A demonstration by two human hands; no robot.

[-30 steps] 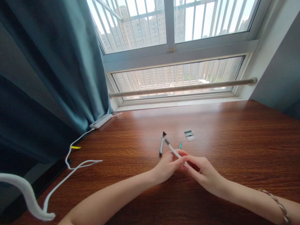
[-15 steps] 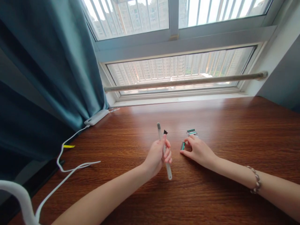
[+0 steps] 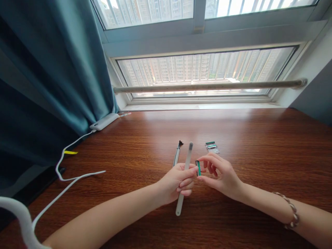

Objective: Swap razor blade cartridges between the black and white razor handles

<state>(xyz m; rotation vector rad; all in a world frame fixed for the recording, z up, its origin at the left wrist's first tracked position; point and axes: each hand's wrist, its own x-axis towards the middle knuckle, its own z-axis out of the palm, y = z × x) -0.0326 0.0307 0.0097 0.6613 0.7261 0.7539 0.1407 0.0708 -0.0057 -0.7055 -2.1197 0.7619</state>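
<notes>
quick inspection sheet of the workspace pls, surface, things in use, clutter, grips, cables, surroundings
Surface: brown wood-grain table, shiny toward the window.
Things in use: toothbrush, bristles pointing away from the person; green-and-black razor head; razor handle lying partly hidden; clear case with razor heads.
Clutter: yellow strip at the left.
Grips: left grip holds the toothbrush; right grip pinches the razor head; bracelet on the right wrist.
Cables: white cable at the left, leading to a white box.
Surroundings: blue curtain at the left; barred window ahead, rail across it.
</notes>
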